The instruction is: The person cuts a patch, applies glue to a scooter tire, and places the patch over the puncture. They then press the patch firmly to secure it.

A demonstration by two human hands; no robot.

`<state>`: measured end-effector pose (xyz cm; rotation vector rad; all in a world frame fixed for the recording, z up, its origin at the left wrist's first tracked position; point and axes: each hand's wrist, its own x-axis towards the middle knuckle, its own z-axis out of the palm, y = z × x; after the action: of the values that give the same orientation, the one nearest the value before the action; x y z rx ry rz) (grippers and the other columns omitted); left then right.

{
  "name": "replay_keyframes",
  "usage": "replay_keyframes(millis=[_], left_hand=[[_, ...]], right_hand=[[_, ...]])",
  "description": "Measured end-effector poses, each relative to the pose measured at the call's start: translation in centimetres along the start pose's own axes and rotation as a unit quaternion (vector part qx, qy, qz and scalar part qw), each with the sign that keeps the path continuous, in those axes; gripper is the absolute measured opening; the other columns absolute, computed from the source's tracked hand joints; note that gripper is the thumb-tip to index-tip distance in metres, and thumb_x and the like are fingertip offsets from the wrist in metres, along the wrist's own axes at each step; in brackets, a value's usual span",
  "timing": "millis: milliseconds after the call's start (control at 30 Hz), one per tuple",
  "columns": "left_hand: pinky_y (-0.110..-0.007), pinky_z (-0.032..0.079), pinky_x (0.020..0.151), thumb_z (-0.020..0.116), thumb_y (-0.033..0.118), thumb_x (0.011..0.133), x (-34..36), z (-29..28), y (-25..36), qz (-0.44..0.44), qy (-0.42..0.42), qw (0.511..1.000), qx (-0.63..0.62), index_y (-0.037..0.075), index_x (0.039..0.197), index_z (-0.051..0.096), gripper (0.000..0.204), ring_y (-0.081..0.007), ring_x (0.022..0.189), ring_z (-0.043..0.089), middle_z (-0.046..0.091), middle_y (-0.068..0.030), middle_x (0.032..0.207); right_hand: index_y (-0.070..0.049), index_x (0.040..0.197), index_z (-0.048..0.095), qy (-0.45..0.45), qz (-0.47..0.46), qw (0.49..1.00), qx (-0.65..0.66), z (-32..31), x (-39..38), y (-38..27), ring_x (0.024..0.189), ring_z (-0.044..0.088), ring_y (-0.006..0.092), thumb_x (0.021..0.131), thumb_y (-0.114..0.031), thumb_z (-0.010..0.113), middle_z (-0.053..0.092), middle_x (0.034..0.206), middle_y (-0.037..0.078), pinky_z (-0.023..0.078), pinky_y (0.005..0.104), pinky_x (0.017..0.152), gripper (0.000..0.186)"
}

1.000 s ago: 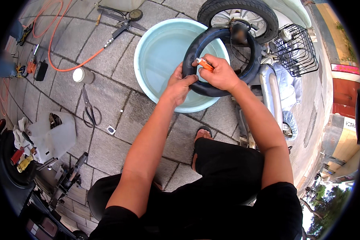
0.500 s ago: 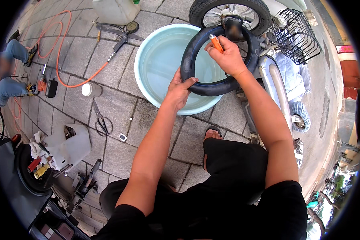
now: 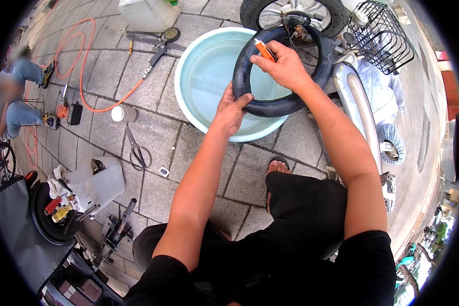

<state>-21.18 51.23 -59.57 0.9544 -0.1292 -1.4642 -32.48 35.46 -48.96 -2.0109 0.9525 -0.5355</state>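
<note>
Scissors (image 3: 134,146) left, basin (image 3: 260,135) below on paving (image 3: 155,204), our left hand (image 3: 230,110) curled round tube (image 3: 273,108), right hand (image 3: 286,67) round orange stick (image 3: 265,51).

I see a wide way over the left part of the blue tub (image 3: 250,136). The black tube (image 3: 280,108) covers the other part. Its round hole leaves a small gap between the left hand (image 3: 232,109) and the right hand (image 3: 285,66), but the orange stick (image 3: 264,50) pokes out above it. Past the tube, the big wheel (image 3: 340,20) blocks the way. The wire basket (image 3: 380,41) and shiny bar (image 3: 359,104) crowd the right side. On the left, a hand could pass between the tub and the jar (image 3: 122,113). Under the tube, I can't really tell how much room there is.
</note>
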Motion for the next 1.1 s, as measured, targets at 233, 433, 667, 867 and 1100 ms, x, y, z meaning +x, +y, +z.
replay_keyframes(millis=[233, 433, 667, 867, 1100], left_hand=[[-0.035, 0.053, 0.091, 0.068, 0.001, 0.099, -0.8, 0.4, 1.0, 0.018, 0.001, 1.000, 0.018, 0.017, 0.160, 0.037, 0.071, -0.0098, 0.100, 0.061, 0.062, 0.0017, 0.112], [-0.029, 0.049, 0.098, 0.067, -0.005, 0.096, -0.5, 0.5, 0.3, 0.071, 0.006, 0.997, 0.037, 0.008, 0.160, 0.038, 0.072, -0.0115, 0.110, 0.061, 0.063, -0.0027, 0.124], [-0.028, 0.051, 0.096, 0.066, -0.007, 0.096, -0.3, 0.4, -0.1, 0.121, 0.014, 0.989, 0.086, 0.007, 0.161, 0.036, 0.074, -0.0104, 0.108, 0.063, 0.065, -0.0046, 0.127], [-0.029, 0.049, 0.102, 0.067, -0.008, 0.094, -0.6, 0.7, 0.0, 0.110, 0.027, 0.990, 0.080, 0.006, 0.163, 0.033, 0.077, -0.0121, 0.114, 0.061, 0.064, -0.0065, 0.131], [-0.029, 0.051, 0.096, 0.069, -0.006, 0.094, -0.7, 0.7, 0.0, 0.123, 0.020, 0.989, 0.084, 0.007, 0.162, 0.035, 0.077, -0.0105, 0.107, 0.062, 0.064, -0.0037, 0.126]], right_hand=[[-0.003, 0.096, 0.066, -0.182, 0.052, 0.979, -0.077, -1.1, -0.1, -3.0, 0.072, 0.053, 0.0119, 0.096, -0.039, 0.079, 0.059, 0.077, 0.002, 0.046, 0.0323, 0.067, 0.039], [-0.001, 0.101, 0.067, -0.304, 0.076, 0.934, -0.171, -1.3, -1.2, -1.7, 0.073, 0.056, 0.0166, 0.101, -0.043, 0.070, 0.061, 0.077, 0.009, 0.047, 0.0363, 0.070, 0.042], [0.000, 0.106, 0.069, -0.315, 0.053, 0.912, -0.257, -1.0, -1.0, -2.9, 0.078, 0.067, 0.0297, 0.101, -0.041, 0.066, 0.070, 0.085, 0.018, 0.051, 0.0425, 0.074, 0.041], [0.000, 0.111, 0.073, -0.320, 0.061, 0.904, -0.277, -0.7, -0.9, -4.2, 0.083, 0.070, 0.0321, 0.099, -0.040, 0.066, 0.074, 0.090, 0.020, 0.053, 0.0433, 0.077, 0.042], [-0.002, 0.106, 0.075, -0.298, 0.073, 0.865, -0.397, -1.1, -0.8, -5.1, 0.085, 0.072, 0.0357, 0.095, -0.038, 0.068, 0.074, 0.091, 0.021, 0.054, 0.0454, 0.080, 0.038]])
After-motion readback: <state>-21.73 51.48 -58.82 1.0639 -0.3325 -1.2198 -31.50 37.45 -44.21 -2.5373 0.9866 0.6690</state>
